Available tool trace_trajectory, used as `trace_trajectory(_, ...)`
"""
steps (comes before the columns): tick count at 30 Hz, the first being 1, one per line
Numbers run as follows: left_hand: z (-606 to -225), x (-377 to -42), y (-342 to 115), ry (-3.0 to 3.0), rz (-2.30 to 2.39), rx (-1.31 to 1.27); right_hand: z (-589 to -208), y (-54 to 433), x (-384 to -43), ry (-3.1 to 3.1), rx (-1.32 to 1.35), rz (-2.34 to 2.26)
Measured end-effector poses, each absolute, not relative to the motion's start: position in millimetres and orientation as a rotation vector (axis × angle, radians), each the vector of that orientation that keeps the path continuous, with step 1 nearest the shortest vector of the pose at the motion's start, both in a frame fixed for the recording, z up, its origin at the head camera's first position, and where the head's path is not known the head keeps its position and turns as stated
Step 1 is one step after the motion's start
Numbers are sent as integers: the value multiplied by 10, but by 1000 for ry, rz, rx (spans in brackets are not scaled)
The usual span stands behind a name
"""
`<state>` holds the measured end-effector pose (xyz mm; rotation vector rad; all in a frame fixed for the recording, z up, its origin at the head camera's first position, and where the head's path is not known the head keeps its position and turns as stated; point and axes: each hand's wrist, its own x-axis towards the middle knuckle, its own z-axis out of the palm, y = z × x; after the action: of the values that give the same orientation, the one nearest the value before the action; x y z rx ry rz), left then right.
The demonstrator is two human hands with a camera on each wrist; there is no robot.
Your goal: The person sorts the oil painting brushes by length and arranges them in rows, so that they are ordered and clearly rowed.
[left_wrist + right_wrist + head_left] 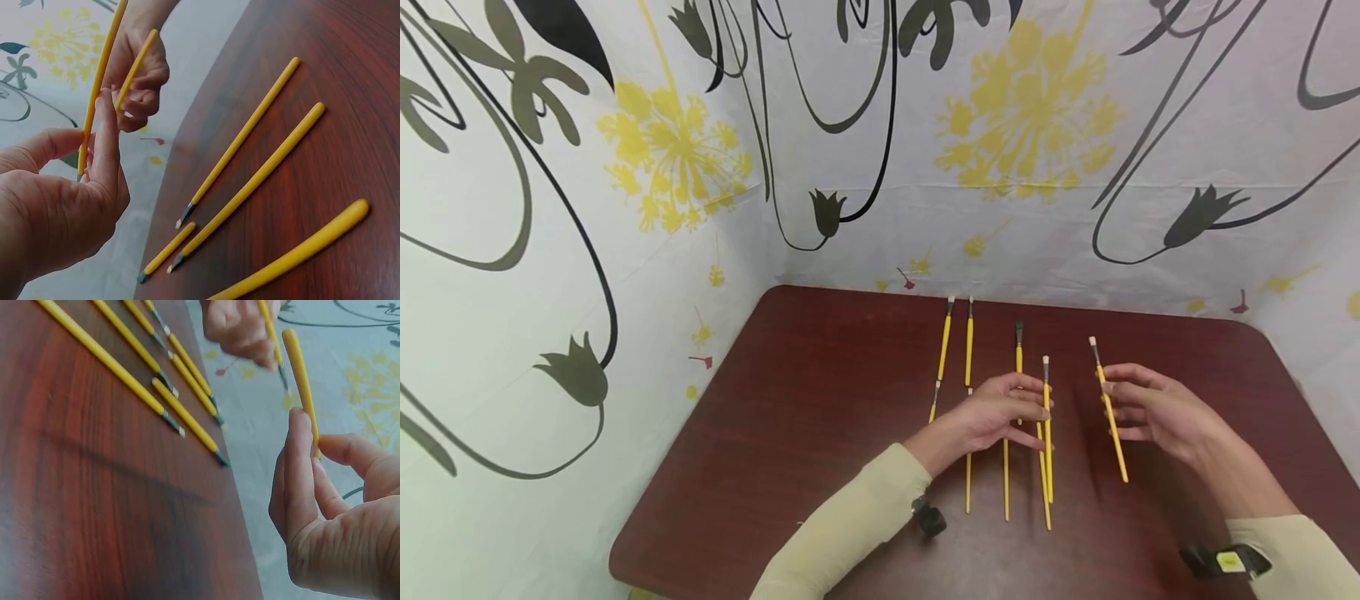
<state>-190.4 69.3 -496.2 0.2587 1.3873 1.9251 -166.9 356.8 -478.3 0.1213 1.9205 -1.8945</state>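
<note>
My left hand (996, 412) pinches a yellow-handled paintbrush (1048, 454) between thumb and fingers, its pale bristles pointing to the far side. Across from it, my right hand (1168, 417) pinches a second yellow paintbrush (1116, 442), also bristles away and raised above the table. In the left wrist view, thumb and fingertips meet on the left hand's brush handle (100, 75). The right wrist view gives the same kind of grip on the other handle (300, 369). Under and beside the left hand lie several more paintbrushes, among them a dark-bristled one (1019, 358).
Two paintbrushes (945, 346) (969, 350) lie near the far edge of the dark red-brown table (820, 400). Closer in are more handles (967, 483) (1007, 483), some partly covered by the left arm. A white flower-patterned sheet (865, 167) hangs behind and to the sides.
</note>
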Motion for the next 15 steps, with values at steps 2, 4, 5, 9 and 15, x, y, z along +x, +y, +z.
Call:
trace_trajectory(2, -4969, -1893, 736, 1388, 1926, 253, -4774, 3556, -1609, 1885, 98, -1917)
trace_trajectory(4, -4976, -1880, 773, 1390, 1924, 249, -4769, 3553, -1554, 1864, 79, -1928)
trace_trajectory(5, -4980, -1871, 791, 1393, 1922, 245, -4768, 3555, -1529, 1860, 74, -1928)
trace_trajectory(9, -5001, -1823, 875, 1420, 1903, 221, -4773, 3571, -1444, 1874, 90, -1909)
trace_trajectory(15, -5041, -1705, 1098, 1550, 1862, 155, -4815, 3614, -1366, 1897, 128, -1903)
